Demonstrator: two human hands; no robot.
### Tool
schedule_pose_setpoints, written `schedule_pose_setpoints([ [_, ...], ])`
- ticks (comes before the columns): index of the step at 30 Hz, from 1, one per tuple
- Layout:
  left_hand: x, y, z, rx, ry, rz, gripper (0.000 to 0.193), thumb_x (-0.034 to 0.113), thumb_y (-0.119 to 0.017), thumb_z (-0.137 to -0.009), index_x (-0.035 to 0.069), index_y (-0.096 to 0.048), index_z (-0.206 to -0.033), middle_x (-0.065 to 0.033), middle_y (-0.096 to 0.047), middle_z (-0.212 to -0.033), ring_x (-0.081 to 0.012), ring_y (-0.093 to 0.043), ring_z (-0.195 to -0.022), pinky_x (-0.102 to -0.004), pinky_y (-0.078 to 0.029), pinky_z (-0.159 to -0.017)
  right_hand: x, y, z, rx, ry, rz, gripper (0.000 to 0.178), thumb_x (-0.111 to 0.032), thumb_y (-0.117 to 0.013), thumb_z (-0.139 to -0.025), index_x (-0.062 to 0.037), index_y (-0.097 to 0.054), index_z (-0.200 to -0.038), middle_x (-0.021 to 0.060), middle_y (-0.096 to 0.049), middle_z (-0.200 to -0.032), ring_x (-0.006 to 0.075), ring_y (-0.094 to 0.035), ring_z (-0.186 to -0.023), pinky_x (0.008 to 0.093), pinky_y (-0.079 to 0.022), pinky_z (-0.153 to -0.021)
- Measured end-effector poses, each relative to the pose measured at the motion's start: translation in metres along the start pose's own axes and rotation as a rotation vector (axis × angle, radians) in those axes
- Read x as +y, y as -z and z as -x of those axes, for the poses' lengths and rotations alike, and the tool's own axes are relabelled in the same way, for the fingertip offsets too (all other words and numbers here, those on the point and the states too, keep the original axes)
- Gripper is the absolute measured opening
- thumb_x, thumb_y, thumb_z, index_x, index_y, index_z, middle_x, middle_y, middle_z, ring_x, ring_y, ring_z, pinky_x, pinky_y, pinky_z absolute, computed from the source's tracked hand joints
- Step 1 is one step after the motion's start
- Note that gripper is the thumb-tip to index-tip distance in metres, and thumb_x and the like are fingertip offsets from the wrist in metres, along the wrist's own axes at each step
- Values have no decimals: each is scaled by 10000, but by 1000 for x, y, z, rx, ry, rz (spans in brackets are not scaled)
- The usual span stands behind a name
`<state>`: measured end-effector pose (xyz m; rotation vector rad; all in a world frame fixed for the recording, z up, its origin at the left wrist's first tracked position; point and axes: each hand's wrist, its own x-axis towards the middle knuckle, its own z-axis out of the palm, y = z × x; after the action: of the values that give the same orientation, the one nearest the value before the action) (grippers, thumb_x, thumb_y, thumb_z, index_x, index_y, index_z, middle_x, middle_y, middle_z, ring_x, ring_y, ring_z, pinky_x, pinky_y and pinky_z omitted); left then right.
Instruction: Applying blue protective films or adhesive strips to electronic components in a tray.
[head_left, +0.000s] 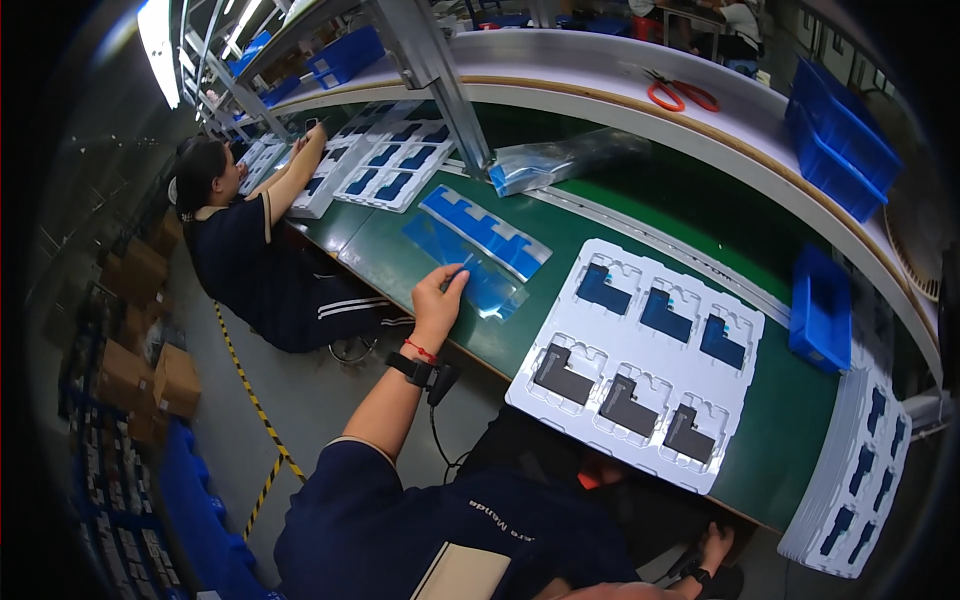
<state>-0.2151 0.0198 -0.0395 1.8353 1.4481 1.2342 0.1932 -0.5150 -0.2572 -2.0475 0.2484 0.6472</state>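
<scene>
My left hand (438,302) is closed, its thumb and fingers pinching the edge of a clear blue film sheet (492,290) over the green table. Just beyond lies a strip of blue film pieces (482,232) on a pale backing. To the right sits a white plastic tray (590,425) with two rows of three L-shaped parts. Those in the far row, such as the dark blue part (664,314), look blue and glossy; the near row's dark grey part (629,405) looks matt. Low at the right, below the table edge, hangs my right hand (714,548), its fingers too indistinct to read.
A stack of filled white trays (835,500) stands at the right, near a blue bin (820,308). Red-handled pliers (682,95) lie on the shelf above. A plastic bag (560,160) rests behind the film. At the left, a co-worker (250,240) sits beside more trays (392,172).
</scene>
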Motion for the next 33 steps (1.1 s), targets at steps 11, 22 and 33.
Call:
schedule_pose_setpoints([
  [11,118,26,0,100,-642,-3,197,71,-745,-713,14,-681,-890,-129,-672,-877,-280,-630,-891,-352,-495,-781,-182,-5,196,-662,541,404,292,-115,-668,-833,10,-594,-1087,108,-641,-944,168,-598,-880,278,-480,-779],
  [22,164,-49,100,-722,-850,395,217,144,-726,-758,20,-681,-929,-90,-664,-823,-236,-626,-798,-346,-464,-761,-291,-130,279,-434,1597,65,371,-75,-787,-665,-17,-624,-994,162,-606,-1007,329,-586,-913,392,-478,-791],
  [33,162,-53,115,-813,-547,479,186,90,-714,-771,14,-673,-936,-109,-655,-762,-222,-629,-709,-300,-480,-640,-273,-136,258,-533,1261,-104,271,-19,-753,-713,0,-649,-963,117,-649,-863,192,-630,-772,278,-500,-686],
])
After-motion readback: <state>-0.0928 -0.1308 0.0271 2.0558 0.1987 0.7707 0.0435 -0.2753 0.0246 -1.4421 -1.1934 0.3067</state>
